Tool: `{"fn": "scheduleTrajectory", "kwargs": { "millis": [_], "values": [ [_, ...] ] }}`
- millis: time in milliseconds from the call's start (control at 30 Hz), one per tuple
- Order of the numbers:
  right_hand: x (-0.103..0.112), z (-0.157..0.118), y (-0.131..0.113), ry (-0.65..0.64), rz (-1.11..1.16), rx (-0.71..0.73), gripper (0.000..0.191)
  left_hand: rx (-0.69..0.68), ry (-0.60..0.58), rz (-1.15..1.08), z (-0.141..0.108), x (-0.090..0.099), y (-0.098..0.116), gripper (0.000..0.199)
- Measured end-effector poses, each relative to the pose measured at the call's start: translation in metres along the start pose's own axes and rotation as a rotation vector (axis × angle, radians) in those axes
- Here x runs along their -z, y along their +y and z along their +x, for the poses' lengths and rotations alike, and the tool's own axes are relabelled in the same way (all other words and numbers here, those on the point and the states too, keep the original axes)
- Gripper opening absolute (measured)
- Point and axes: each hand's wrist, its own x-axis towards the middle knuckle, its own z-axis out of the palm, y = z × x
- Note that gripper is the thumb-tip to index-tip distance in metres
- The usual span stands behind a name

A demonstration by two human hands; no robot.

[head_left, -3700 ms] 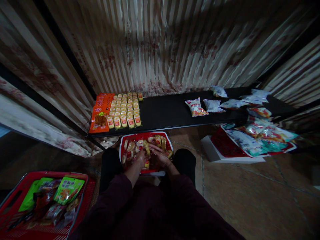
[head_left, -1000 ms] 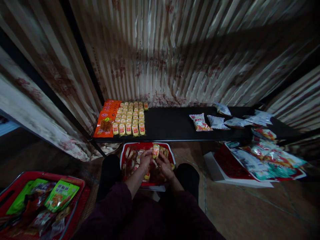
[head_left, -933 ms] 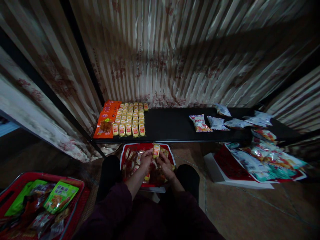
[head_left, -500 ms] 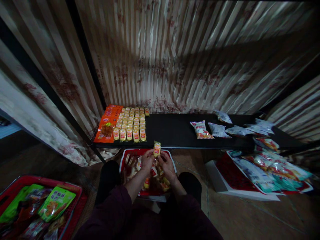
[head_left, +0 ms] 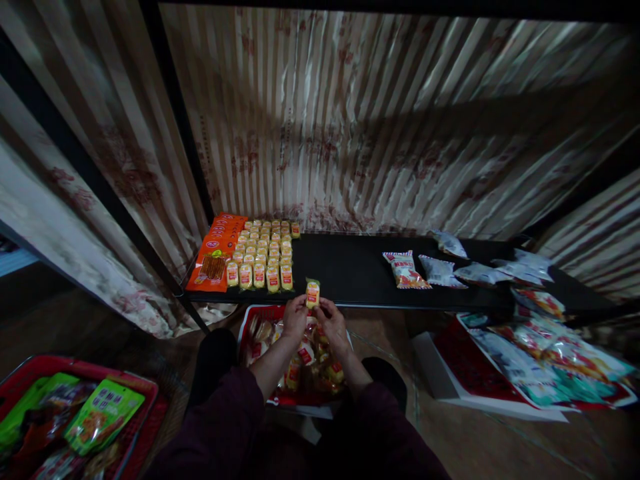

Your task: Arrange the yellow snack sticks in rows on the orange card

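Observation:
A small yellow wrapped snack cake (head_left: 313, 294) is held upright between my left hand (head_left: 295, 319) and my right hand (head_left: 333, 325), pinched at its lower end by the fingers of both. It is at the front edge of the black shelf (head_left: 345, 270). Below my hands stands a red basket (head_left: 243, 333) of assorted wrapped snacks. Left of the held cake, several matching yellow cakes (head_left: 259, 275) stand in close rows on the shelf. Orange snack bags (head_left: 213, 260) lie overlapped beside these rows, at the shelf's left end.
White and red chip bags (head_left: 406, 270) and several silvery ones lie along the shelf's right part. A red basket heaped with bags (head_left: 545, 347) is at lower right. Another red basket (head_left: 145, 388) holding green pouches (head_left: 103, 415) is at lower left. A striped curtain (head_left: 320, 133) hangs behind the shelf.
Both hands keep hold of the cake, with little movement. The view has tilted up slightly, so the shelf sits a bit lower in the picture.

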Motion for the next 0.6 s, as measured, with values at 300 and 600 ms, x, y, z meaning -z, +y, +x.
{"fn": "scheduleTrajectory", "kwargs": {
  "millis": [300, 600],
  "values": [
    [-0.005, 0.025, 0.002, -0.032, -0.017, 0.019, 0.033, -0.027, 0.034, 0.253, 0.019, -0.007, 0.009, 0.039],
    [-0.011, 0.049, 0.009, -0.024, -0.070, 0.022, 0.039, -0.016, 0.063, 0.319, 0.032, -0.012, 0.019, 0.035]
  ]
}}
